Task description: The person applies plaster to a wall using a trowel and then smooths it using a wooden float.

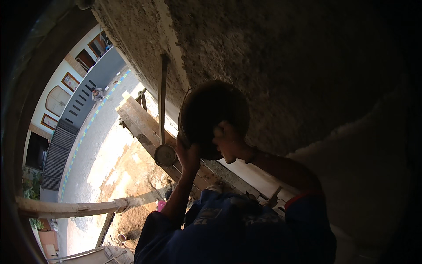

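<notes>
A dark round bucket [210, 103] is held tilted near the rough wall [272, 61], its interior in shadow. My left hand [189, 154] grips its lower left side. My right hand [226, 141] is closed at the bucket's lower right, in front of the dark interior; what its fingers hold is too dark to make out. Just left of my left hand, a round metal dipper [165, 155] rests on the wooden planks [136, 119], its long handle [162, 92] leaning up against the wall.
A wooden pole [70, 209] crosses at lower left. Far below are sunlit sandy ground [127, 171], paving with a small pail [121, 239], and a crouching person [97, 94] beside a grey fence [83, 101] before a house [57, 101].
</notes>
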The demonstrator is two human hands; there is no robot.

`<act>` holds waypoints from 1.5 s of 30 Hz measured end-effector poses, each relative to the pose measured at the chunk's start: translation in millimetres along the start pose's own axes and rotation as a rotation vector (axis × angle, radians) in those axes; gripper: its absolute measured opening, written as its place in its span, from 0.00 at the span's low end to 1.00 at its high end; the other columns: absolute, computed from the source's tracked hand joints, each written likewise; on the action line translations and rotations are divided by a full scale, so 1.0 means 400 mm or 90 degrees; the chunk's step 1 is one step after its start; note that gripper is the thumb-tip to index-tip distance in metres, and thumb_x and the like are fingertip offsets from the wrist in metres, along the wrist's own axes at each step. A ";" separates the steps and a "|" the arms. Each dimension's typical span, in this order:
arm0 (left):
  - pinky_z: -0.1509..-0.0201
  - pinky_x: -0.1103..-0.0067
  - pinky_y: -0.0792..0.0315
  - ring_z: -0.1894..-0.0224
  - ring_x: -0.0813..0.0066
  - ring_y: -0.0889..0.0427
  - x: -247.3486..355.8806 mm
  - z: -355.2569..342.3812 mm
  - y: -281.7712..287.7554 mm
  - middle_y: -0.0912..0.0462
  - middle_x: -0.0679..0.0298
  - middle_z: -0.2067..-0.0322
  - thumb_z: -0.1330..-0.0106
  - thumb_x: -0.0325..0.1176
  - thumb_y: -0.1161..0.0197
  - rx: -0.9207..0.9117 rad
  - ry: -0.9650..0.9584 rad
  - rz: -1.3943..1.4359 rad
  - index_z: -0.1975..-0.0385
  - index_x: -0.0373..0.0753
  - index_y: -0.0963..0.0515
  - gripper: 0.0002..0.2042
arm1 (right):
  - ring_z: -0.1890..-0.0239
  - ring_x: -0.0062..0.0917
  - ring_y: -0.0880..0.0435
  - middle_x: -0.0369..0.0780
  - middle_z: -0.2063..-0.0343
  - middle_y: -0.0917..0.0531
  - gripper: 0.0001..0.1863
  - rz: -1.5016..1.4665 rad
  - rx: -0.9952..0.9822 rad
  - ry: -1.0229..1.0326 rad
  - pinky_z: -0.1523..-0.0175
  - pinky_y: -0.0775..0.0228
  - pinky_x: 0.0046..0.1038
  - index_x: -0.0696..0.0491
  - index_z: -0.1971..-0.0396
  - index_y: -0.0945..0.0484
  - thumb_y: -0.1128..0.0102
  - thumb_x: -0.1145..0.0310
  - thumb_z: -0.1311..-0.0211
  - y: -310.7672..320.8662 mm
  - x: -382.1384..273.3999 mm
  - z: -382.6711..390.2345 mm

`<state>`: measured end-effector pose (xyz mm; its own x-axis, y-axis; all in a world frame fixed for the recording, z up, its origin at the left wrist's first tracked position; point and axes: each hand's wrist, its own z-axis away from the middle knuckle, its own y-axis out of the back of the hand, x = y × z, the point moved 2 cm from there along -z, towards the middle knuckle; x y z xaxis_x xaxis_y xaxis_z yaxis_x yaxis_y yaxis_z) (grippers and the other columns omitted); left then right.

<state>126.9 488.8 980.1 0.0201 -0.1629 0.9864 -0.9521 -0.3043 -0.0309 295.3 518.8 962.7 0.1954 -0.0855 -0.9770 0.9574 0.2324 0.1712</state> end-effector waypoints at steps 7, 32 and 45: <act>0.54 0.78 0.27 0.60 0.75 0.22 0.074 -0.043 0.053 0.20 0.58 0.61 0.55 0.27 0.44 -0.061 -0.047 -0.004 0.52 0.28 0.28 0.25 | 0.65 0.31 0.20 0.48 0.68 0.24 0.11 0.893 -0.045 0.664 0.66 0.25 0.34 0.54 0.60 0.25 0.48 0.67 0.41 0.072 -0.129 0.117; 0.48 0.74 0.29 0.53 0.72 0.22 0.008 0.269 -0.160 0.19 0.52 0.57 0.53 0.27 0.46 -0.176 -0.022 -0.087 0.47 0.30 0.30 0.27 | 0.71 0.33 0.23 0.44 0.74 0.23 0.12 1.042 0.141 0.435 0.73 0.32 0.32 0.55 0.66 0.22 0.45 0.64 0.47 0.322 -0.060 0.372; 0.36 0.69 0.37 0.35 0.56 0.37 0.109 0.325 -0.225 0.35 0.49 0.38 0.50 0.27 0.45 -0.172 -0.203 -0.226 0.42 0.39 0.31 0.29 | 0.70 0.36 0.17 0.43 0.70 0.17 0.09 0.735 -0.178 0.268 0.63 0.23 0.38 0.54 0.68 0.21 0.48 0.66 0.42 0.457 0.165 0.299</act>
<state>253.3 387.1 1004.9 0.4066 -0.3837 0.8291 -0.9133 -0.1472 0.3797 508.8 439.7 944.6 0.7547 0.6065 -0.2502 0.1869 0.1669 0.9681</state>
